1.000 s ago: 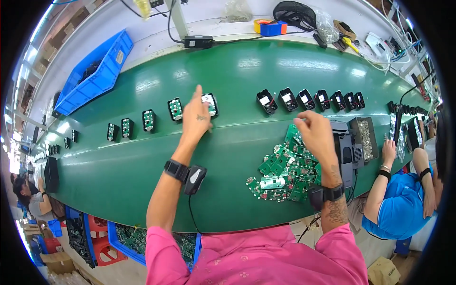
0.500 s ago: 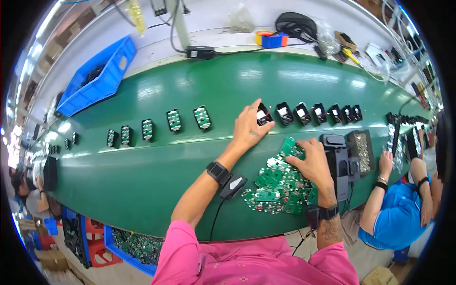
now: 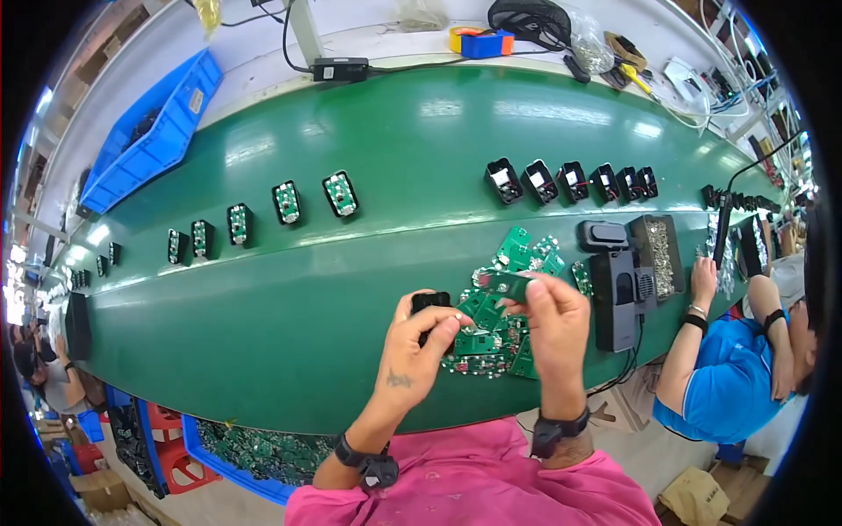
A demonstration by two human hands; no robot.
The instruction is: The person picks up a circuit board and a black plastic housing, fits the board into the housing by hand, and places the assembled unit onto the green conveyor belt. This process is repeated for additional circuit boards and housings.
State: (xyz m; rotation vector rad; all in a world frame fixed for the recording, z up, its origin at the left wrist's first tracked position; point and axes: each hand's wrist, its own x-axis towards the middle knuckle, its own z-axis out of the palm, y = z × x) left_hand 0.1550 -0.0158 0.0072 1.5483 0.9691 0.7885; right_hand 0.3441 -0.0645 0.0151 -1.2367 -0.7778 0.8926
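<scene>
My left hand [image 3: 410, 355] is closed around a small black plastic case [image 3: 430, 302], and its fingers hide much of the case. Between the thumb and fingers of my right hand [image 3: 559, 329] is a green circuit board [image 3: 509, 285], lifted over the heap of loose boards [image 3: 478, 344]. A small gap separates the two hands. Farther back on the right stands a row of open black cases [image 3: 538, 180] with white parts and red wires inside. Toward the left runs another row, of cases fitted with green boards [image 3: 287, 202].
Right of the heap sit a dark grey device [image 3: 614, 298] and a box of small metal parts [image 3: 656, 263]. A blue bin [image 3: 158, 131] lies at the far left, a blue tray of boards [image 3: 263, 451] below the green table's edge [image 3: 289, 425]. A co-worker in blue [image 3: 724, 386] sits on the right.
My left hand has taken the nearest case from the right-hand row and brought it close to me. My right hand has picked a board up from the heap. The view has shifted slightly.
</scene>
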